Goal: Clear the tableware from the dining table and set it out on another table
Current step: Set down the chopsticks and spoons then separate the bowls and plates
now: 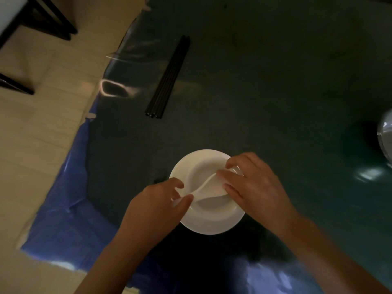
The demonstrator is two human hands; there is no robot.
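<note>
A white plate (203, 224) rests on the dark green table (265, 81), with a white bowl (212, 205) on it. A white ceramic spoon (206, 184) lies across the bowl. My left hand (157, 205) pinches the left rim of the plate and bowl between thumb and fingers. My right hand (254, 185) covers the bowl's right side, its fingertips on the spoon's handle. A bundle of black chopsticks (168, 76) lies farther back on the table, apart from both hands.
A clear plastic sheet covers the table and hangs blue over its left edge (70, 200). A glass vessel (385, 136) stands at the right edge of view. Dark chair legs (42, 20) stand on the pale tiled floor at upper left.
</note>
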